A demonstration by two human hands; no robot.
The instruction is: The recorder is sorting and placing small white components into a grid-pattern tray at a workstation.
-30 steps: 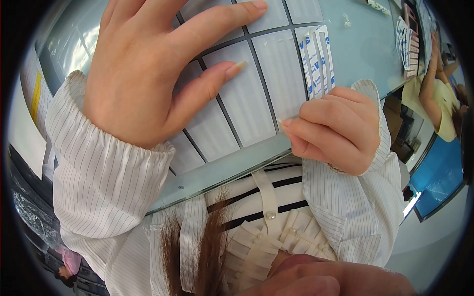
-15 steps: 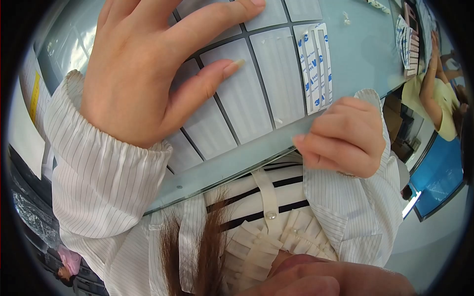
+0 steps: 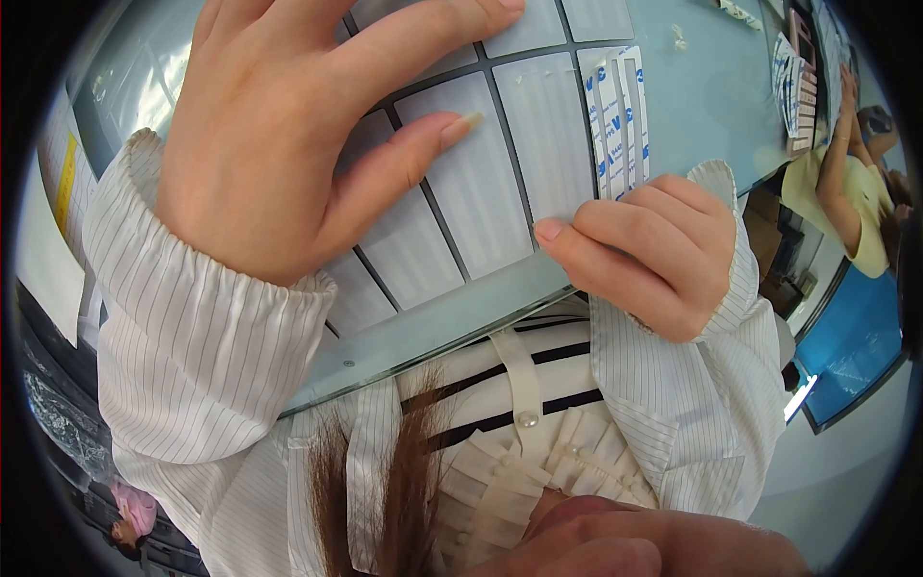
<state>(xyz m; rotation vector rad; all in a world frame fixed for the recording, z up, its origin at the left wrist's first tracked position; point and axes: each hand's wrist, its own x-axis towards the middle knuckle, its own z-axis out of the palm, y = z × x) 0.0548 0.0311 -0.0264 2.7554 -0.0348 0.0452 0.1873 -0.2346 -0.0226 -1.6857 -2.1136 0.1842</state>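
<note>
My left hand point(image 3: 279, 144) lies with fingers spread over a sheet of white rectangular pieces point(image 3: 471, 183) set apart by dark grey gaps. Its thumb and forefinger rest on the pieces; the far fingertips run out of the picture. At the lower edge of a piece near the right end, my right hand point(image 3: 659, 255) is curled, thumb and fingers drawn together by its bottom corner. Whatever they may pinch is hidden. Just beyond that hand lies a slotted strip of adhesive backing point(image 3: 618, 120), white with blue print, its lower end covered by the hand.
Everything lies on a pale glass-like tabletop point(image 3: 692, 106), whose near edge runs close to my body. A scrap of clear film point(image 3: 679, 38) sits at the far right. More printed strips point(image 3: 790, 87) lie by the right edge, where another person's arm point(image 3: 841, 183) shows. Papers point(image 3: 58, 240) are at left.
My right hand has moved left and slightly up, from beside the sheet onto the lower corner of a white piece, covering the strip's lower end. My left hand stays nearly still.
</note>
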